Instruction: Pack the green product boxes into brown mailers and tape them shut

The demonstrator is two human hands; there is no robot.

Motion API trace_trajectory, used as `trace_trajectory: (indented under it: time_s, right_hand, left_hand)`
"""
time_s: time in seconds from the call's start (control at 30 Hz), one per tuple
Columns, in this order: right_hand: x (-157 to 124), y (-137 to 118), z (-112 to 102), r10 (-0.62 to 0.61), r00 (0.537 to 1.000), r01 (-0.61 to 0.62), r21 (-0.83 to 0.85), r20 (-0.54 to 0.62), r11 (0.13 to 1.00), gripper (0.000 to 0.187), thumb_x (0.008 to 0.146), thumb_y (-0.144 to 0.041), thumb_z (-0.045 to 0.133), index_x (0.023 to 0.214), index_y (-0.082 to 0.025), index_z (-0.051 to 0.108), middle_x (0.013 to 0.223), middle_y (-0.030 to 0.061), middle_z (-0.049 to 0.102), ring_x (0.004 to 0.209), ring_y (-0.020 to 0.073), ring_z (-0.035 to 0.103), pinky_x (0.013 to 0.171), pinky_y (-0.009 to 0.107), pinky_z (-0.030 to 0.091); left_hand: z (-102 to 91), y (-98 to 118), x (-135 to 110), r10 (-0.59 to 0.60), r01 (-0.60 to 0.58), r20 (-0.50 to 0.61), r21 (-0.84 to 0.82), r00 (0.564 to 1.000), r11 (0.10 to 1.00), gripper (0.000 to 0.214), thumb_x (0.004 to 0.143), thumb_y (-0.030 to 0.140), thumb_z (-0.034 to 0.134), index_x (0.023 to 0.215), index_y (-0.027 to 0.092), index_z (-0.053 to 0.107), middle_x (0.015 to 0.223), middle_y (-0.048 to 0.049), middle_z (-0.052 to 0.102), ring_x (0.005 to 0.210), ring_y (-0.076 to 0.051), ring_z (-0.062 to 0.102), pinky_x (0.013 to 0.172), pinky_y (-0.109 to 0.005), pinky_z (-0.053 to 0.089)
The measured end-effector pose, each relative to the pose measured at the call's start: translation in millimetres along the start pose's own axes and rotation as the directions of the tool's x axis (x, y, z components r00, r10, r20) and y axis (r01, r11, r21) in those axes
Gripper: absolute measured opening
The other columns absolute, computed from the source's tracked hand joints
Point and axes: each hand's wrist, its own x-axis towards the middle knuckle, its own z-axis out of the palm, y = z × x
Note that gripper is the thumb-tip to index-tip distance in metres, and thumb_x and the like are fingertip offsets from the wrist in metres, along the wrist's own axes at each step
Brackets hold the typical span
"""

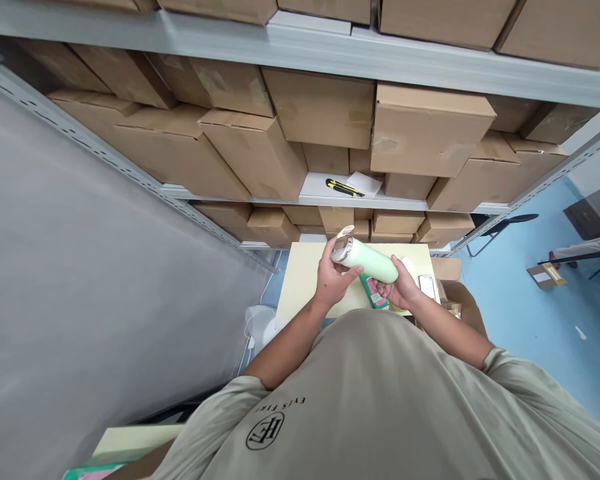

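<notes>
A pale green tumbler [373, 261] with a clear lid and a white loop is held tilted over the table, its lid end toward the left. My left hand [333, 277] is closed round the lid end, with the thumb along the side. My right hand [399, 288] grips the base end from below. Beneath the tumbler lies a green and pink box [375, 293], partly covered by my right hand. I cannot tell whether that hand touches the box.
The pale yellow table [300, 287] carries a phone [427, 287] near its right edge. An open cardboard box [467, 307] stands to the right. Shelves of cardboard boxes [325, 107] rise ahead, with a yellow and black utility knife [344, 187] on one. A grey wall is left.
</notes>
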Motion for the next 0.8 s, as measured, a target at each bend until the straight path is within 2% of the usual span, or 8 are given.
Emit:
trace_trajectory:
  time_s: [0.1,0.27,0.4,0.47,0.57,0.63,0.7,0.8]
  right_hand:
    - [-5,-4,10,0.162,0.987,-0.162,-0.023,0.021,0.987,0.070,0.113,-0.079,0.029,0.111,-0.020,0.068,0.067,0.0046,0.074,0.047,0.0173,0.067,0.039,0.023,0.053]
    - [-4,1,23,0.411,0.905,-0.392,-0.157,0.113,0.907,0.089,0.108,-0.088,0.013,0.095,-0.019,0.068,0.054,0.0042,0.065,0.044,0.0188,0.063,0.037,0.024,0.050]
    - [-1,12,24,0.372,0.924,-0.354,-0.164,0.093,0.921,0.096,0.102,-0.097,0.013,0.089,-0.019,0.068,0.057,0.0068,0.066,0.049,0.0194,0.065,0.039,0.025,0.051]
    - [-1,20,21,0.302,0.949,-0.283,-0.181,0.087,0.942,0.095,0.103,-0.097,0.018,0.094,-0.018,0.069,0.064,0.0091,0.070,0.055,0.0206,0.068,0.042,0.026,0.053]
    - [-1,33,17,0.038,0.995,-0.020,-0.200,0.089,0.980,0.067,0.105,-0.086,0.053,0.119,-0.022,0.068,0.087,0.0075,0.078,0.072,0.0203,0.074,0.054,0.026,0.060]
    - [-1,37,13,-0.112,0.987,0.136,-0.234,0.111,0.963,0.056,0.096,-0.065,0.085,0.132,-0.029,0.063,0.100,0.0031,0.077,0.081,0.0187,0.074,0.063,0.026,0.063]
    - [-2,36,8,-0.127,0.977,0.170,-0.260,0.174,0.951,0.064,0.085,-0.049,0.098,0.133,-0.030,0.061,0.101,0.0010,0.076,0.080,0.0181,0.072,0.065,0.027,0.062]
    - [0,29,-3,0.035,0.935,0.034,-0.187,0.354,0.982,0.061,0.086,-0.066,0.086,0.121,-0.022,0.063,0.087,0.0030,0.074,0.068,0.0186,0.067,0.056,0.027,0.055]
  left_hand:
    - [9.9,0,-4,-0.056,0.056,-0.011,-0.050,0.998,0.997,0.100,0.060,0.057,0.110,0.140,0.023,0.061,0.126,-0.0130,0.078,0.110,-0.030,0.078,0.089,-0.035,0.065]
    - [27.8,5,-10,-0.174,0.182,0.068,-0.131,0.982,0.975,0.089,0.060,0.049,0.110,0.129,0.024,0.061,0.122,-0.0115,0.081,0.102,-0.028,0.080,0.083,-0.035,0.064]
    - [34.0,7,-12,-0.214,0.225,0.093,-0.126,0.972,0.966,0.079,0.060,0.049,0.109,0.117,0.023,0.062,0.112,-0.0093,0.080,0.094,-0.025,0.078,0.081,-0.036,0.062]
    - [34.2,4,-13,-0.228,0.229,0.028,-0.045,0.973,0.972,0.075,0.061,0.049,0.107,0.115,0.023,0.062,0.101,-0.0044,0.076,0.087,-0.023,0.074,0.078,-0.034,0.060]
    - [33.6,-3,-14,-0.222,0.236,-0.115,0.119,0.968,0.965,0.065,0.067,0.045,0.105,0.110,0.025,0.060,0.092,0.0012,0.069,0.083,-0.020,0.069,0.075,-0.031,0.055]
    - [33.3,-7,-15,-0.232,0.256,-0.158,0.154,0.960,0.954,0.061,0.070,0.044,0.103,0.109,0.026,0.059,0.089,0.0024,0.067,0.082,-0.020,0.067,0.073,-0.030,0.053]
    - [33.2,-8,-16,-0.277,0.290,-0.134,0.083,0.951,0.953,0.062,0.072,0.046,0.101,0.113,0.026,0.059,0.090,0.0025,0.068,0.082,-0.020,0.068,0.073,-0.029,0.053]
    - [33.2,-7,-18,-0.397,0.401,0.054,-0.154,0.916,0.903,0.072,0.069,0.050,0.103,0.122,0.024,0.061,0.098,-0.0022,0.076,0.085,-0.021,0.072,0.073,-0.030,0.056]
